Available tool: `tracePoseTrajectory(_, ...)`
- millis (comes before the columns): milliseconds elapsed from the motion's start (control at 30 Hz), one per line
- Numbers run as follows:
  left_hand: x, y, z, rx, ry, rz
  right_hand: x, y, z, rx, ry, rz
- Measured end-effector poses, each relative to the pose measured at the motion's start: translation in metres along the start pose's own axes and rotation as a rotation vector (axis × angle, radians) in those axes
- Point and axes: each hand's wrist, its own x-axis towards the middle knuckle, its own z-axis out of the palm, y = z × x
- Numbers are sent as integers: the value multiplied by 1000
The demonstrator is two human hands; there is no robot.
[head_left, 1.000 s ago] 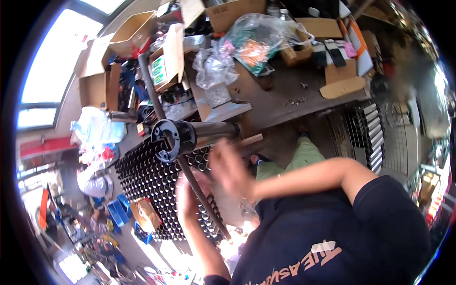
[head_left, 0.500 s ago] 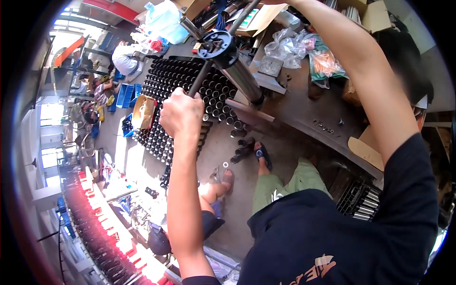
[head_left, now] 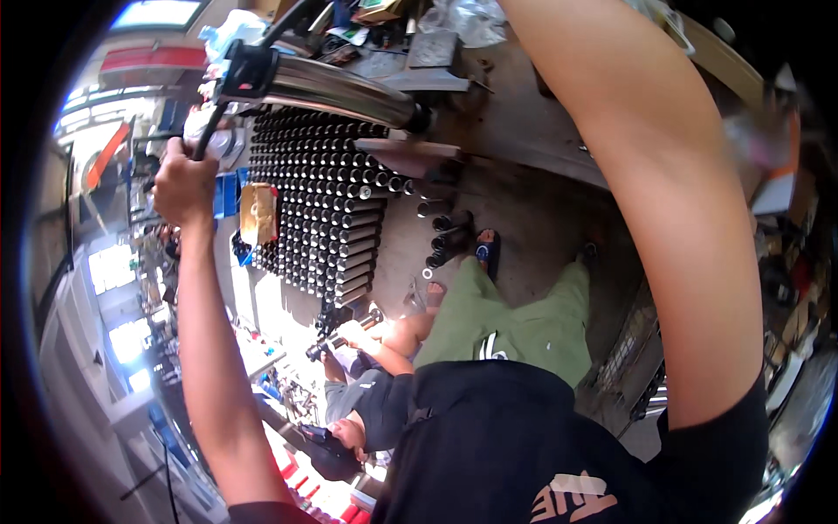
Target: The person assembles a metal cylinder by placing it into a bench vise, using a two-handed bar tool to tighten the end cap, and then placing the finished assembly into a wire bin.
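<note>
Dozens of dark tubes [head_left: 319,201] stacked upper centre, cluttered worktop [head_left: 515,131] above. Left hand [head_left: 185,185], fingers clamped on thin black lever [head_left: 218,113] of shiny steel cylinder [head_left: 340,87], upper left. Right hand beyond top edge; grip cannot tell.

Bright daylight from left windows, blown-out glare, heavy fisheye bending, blurred right edge

A metal workshop is showing itself here. Rows of dark metal tubes [head_left: 319,210] are standing packed together on the concrete floor [head_left: 524,236] in the middle. A cluttered workbench [head_left: 515,131] is running along the far side, carrying a shiny steel cylinder [head_left: 340,87]. Another person [head_left: 375,397] is crouching on the near floor, handling a tube.
</note>
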Motion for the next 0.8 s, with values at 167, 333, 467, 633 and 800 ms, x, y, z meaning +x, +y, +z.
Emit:
tracePoseTrajectory(167,39,-10,63,-146,205,93,-75,4,-34,14,48,160)
tracePoseTrajectory(333,84,9,116,-304,343,228,-133,-15,-54,-208,188,395)
tracePoseTrajectory(467,110,38,146,-578,482,310,-181,-46,-67,-352,248,548)
tracePoseTrajectory(633,114,56,134,-794,649,403,-225,-70,-52,-538,352,535)
tracePoseTrajectory(800,111,44,118,-977,597,452,-216,-80,-65,-533,326,625)
